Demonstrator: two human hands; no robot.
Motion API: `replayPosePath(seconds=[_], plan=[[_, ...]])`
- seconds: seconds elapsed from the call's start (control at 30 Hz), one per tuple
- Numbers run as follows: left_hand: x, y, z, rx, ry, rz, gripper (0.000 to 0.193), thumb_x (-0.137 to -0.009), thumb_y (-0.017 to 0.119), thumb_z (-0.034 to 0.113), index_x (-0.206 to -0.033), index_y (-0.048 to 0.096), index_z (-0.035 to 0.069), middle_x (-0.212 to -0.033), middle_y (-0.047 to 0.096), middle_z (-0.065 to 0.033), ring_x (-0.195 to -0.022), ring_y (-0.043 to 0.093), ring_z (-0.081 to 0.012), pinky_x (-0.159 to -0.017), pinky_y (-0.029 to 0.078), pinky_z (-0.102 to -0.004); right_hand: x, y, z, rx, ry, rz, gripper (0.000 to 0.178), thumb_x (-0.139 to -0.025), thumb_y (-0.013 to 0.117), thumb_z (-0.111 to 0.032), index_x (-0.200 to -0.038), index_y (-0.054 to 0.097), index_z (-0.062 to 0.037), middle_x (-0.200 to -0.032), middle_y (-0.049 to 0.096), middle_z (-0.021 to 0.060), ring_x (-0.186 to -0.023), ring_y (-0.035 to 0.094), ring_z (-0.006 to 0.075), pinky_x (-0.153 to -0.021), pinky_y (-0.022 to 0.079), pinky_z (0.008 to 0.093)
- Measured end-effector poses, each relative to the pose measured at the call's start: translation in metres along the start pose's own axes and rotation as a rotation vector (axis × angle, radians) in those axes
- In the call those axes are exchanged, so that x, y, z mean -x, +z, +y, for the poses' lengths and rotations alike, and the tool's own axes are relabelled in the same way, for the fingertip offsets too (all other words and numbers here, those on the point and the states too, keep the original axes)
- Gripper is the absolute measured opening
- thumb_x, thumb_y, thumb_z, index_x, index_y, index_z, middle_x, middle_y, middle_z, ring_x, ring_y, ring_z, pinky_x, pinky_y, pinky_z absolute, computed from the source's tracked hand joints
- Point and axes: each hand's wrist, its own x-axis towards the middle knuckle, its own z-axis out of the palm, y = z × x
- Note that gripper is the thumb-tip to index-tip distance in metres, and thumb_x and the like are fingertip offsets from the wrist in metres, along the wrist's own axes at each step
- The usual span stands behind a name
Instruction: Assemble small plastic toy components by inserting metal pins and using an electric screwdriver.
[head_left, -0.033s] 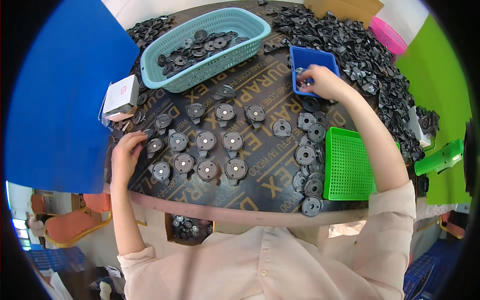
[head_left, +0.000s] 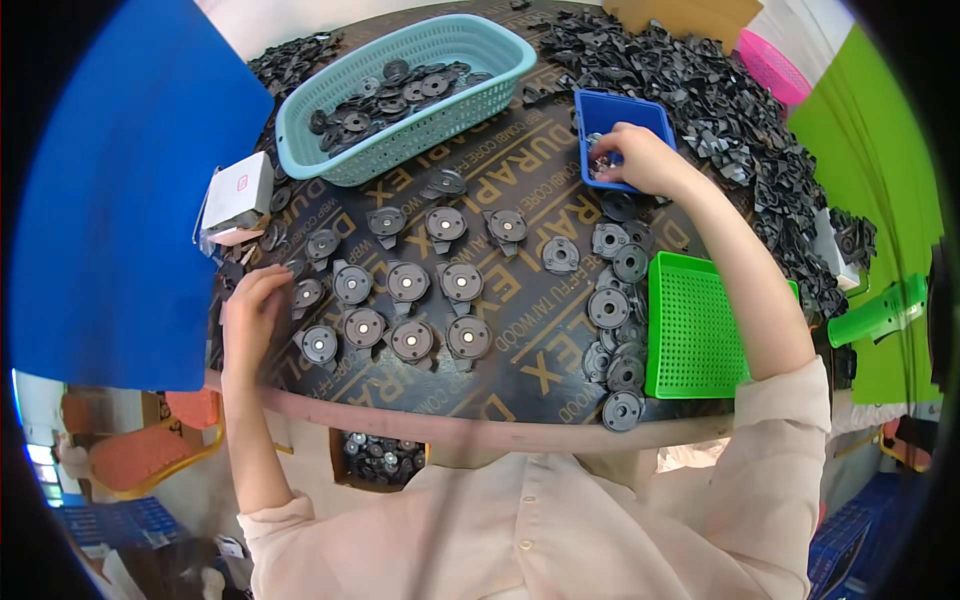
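My right hand [head_left: 645,160] reaches into a small blue bin [head_left: 655,115] at the back right. Its fingers curl together among small shiny pieces [head_left: 598,165]; what they pinch is hidden. Near the table's left edge, my left hand [head_left: 254,315] rests with loosely bent fingers, thumb apart, and nothing visible in it. Its fingertips are beside a round black part with a tab [head_left: 308,294]. To its right, several such black discs lie in loose rows, most with a bright centre, such as this disc [head_left: 408,283].
A light-blue basket [head_left: 410,125] holds black parts. Discs with open centres [head_left: 610,308] lie beside a green tray [head_left: 690,330]. Dark pieces [head_left: 700,100] are heaped at the far right. A white box [head_left: 238,200] stands left; a green handheld tool [head_left: 880,310] is far right.
The whole view has shifted slightly. My right hand stays in the blue bin with a small finger movement, and my left hand has barely moved.
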Motion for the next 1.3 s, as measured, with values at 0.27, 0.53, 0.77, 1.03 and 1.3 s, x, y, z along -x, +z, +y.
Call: replayPosePath(seconds=[0.27,0.53,0.77,1.03,1.3], plan=[[0.0,-0.018,0.05,0.022,0.01,0.269,0.046,-0.076,0.053,-0.016,-0.114,0.064,0.007,-0.111,0.063,-0.0111,-0.105,0.06,-0.0272,-0.088,0.047,-0.0332,-0.007,0.007,0.004,-0.13,0.102,0.019,0.014,-0.066,0.077,-0.004,-0.075,0.066,-0.0014,-0.071,0.066,0.0113,-0.072,0.065,0.0228,-0.067,0.05,0.0332],[-0.029,0.059,0.245,0.347,0.582,-0.165,0.04,-0.076,0.061,0.0,-0.116,0.06,0.003,-0.125,0.056,-0.0136,-0.109,0.058,-0.0288,-0.088,0.051,-0.0349,0.003,-0.01,0.0,-0.149,0.152,0.197,0.018,-0.068,0.073,0.0,-0.086,0.071,-0.0039,-0.078,0.068,0.0116,-0.076,0.067,0.0229,-0.071,0.052,0.0323],[-0.045,0.103,0.267,0.137,0.719,-0.176,0.036,-0.078,0.061,0.005,-0.114,0.061,0.0,-0.121,0.06,-0.0145,-0.113,0.056,-0.0293,-0.092,0.049,-0.034,0.05,-0.046,-0.021,-0.319,0.269,0.242,0.019,-0.073,0.071,0.001,-0.092,0.072,-0.0028,-0.081,0.07,0.0062,-0.074,0.064,0.0107,-0.071,0.052,0.0258],[-0.024,0.065,0.265,1.746,-0.688,-0.619,0.026,-0.091,0.06,0.012,-0.112,0.06,-0.002,-0.104,0.067,-0.0125,-0.092,0.067,-0.0252,-0.081,0.056,-0.0364,0.163,-0.024,-0.112,-0.528,-0.169,0.403,0.021,-0.074,0.073,0.001,-0.094,0.067,-0.0045,-0.087,0.067,0.0068,-0.077,0.064,0.0156,-0.066,0.052,0.0269],[-0.008,0.062,0.277,1.952,-0.883,-0.61,0.017,-0.091,0.053,0.006,-0.108,0.054,0.003,-0.098,0.065,-0.0131,-0.091,0.068,-0.0285,-0.08,0.058,-0.039,0.188,-0.003,-0.131,-0.186,-0.395,0.502,0.031,-0.061,0.066,0.004,-0.091,0.066,-0.0002,-0.087,0.067,0.0062,-0.078,0.062,0.0243,-0.063,0.051,0.033]])
